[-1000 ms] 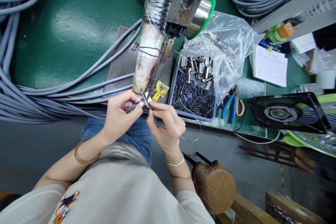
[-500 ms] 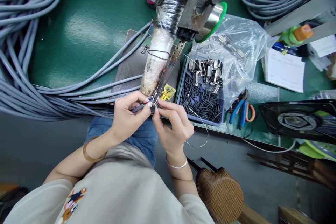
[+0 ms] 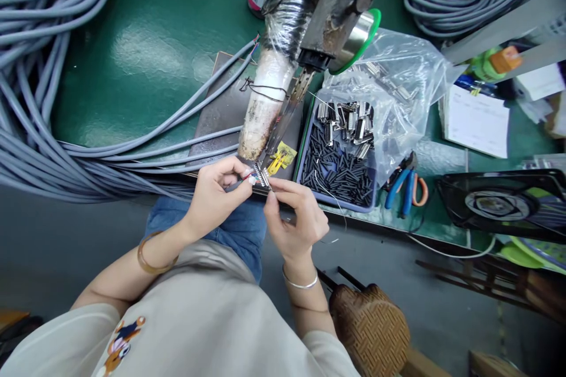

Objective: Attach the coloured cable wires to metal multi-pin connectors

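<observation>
My left hand pinches the stripped end of a grey cable, whose thin coloured wires show at the fingertips. Between the hands, a small metal multi-pin connector lies close against those wires. My right hand grips the connector's right end between thumb and fingers. Just above it, the tip of a soldering iron comes down from a stand. Beside the iron hangs a tube wrapped in plastic film, its mouth stained brown, near my left fingertips. Whether the tip touches the connector I cannot tell.
A blue tray of black sleeves and metal connectors stands right of my hands. Blue-handled pliers and a small fan lie further right. Grey cables pile up at left. A solder reel hangs behind the iron.
My right hand has shifted slightly right and down, and more of the connector shows between the hands. My left hand stays nearly in place. The whole view has shifted a little.
</observation>
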A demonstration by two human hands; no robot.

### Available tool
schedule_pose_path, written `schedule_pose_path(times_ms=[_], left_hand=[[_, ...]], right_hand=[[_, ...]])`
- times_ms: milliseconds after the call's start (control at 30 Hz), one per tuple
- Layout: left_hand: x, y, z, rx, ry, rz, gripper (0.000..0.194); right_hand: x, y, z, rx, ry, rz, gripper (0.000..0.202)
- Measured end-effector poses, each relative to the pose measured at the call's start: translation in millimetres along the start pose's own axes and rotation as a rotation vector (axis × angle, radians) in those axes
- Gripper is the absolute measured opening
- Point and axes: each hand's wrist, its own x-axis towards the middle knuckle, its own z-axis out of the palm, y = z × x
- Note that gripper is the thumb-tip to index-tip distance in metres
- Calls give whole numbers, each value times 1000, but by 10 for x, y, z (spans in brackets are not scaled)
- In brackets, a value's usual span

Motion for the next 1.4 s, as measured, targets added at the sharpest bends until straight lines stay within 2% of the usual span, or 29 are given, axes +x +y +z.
schedule_pose_path(times_ms=[67, 133, 233, 300, 400, 500, 600, 667, 733, 833, 900, 967, 1033, 1100, 1200, 1333, 1400], left_hand=[[-4, 28, -41, -101, -73, -131, 15], [-15, 44, -104, -194, -189, -263, 20], [-52, 45, -203, -262, -361, -378, 23], [-90, 45, -245, -250, -405, -381, 23], [-160, 63, -269, -227, -377, -303, 23], [-232, 85, -284, -213, -342, -186, 22], [-283, 86, -325, -191, -372, -35, 15], [-297, 69, -357, -100, -451, 108, 10], [-301, 39, -374, 75, -521, 273, 11], [-313, -21, -346, 274, -476, 411, 18], [-328, -53, -305, 245, -385, 342, 13], [-336, -69, -270, 121, -304, 167, 6], [-326, -69, -253, -14, -255, -12, 11], [-297, -62, -252, -105, -241, -120, 14], [-239, -60, -256, -196, -238, -185, 14], [-185, -78, -259, -322, -229, -219, 12], [-173, -88, -270, -388, -250, -224, 8]], right_hand=[[-81, 51, -67, 115, 64, -6, 17], [-156, 90, -122, 204, 71, -67, 13], [-207, 78, -132, 154, -40, -173, 13], [-201, 23, -95, 81, -94, -161, 15], [-173, -84, -33, 68, -60, -52, 16], [-142, -172, -16, 148, -17, 183, 10], [-85, -221, -35, 418, -107, 492, 14], [-36, -232, -49, 635, -218, 623, 19], [11, -238, -58, 713, -292, 673, 22], [59, -261, -85, 514, -319, 632, 21], [78, -286, -126, 303, -264, 542, 17], [90, -313, -184, 146, -124, 458, 13], [89, -336, -245, 113, 32, 421, 11], [68, -348, -290, 181, 127, 406, 17], [-11, -336, -301, 247, 130, 400, 23], [-142, -259, -255, 167, 33, 377, 9], [-179, -213, -229, 160, -8, 328, 9]])
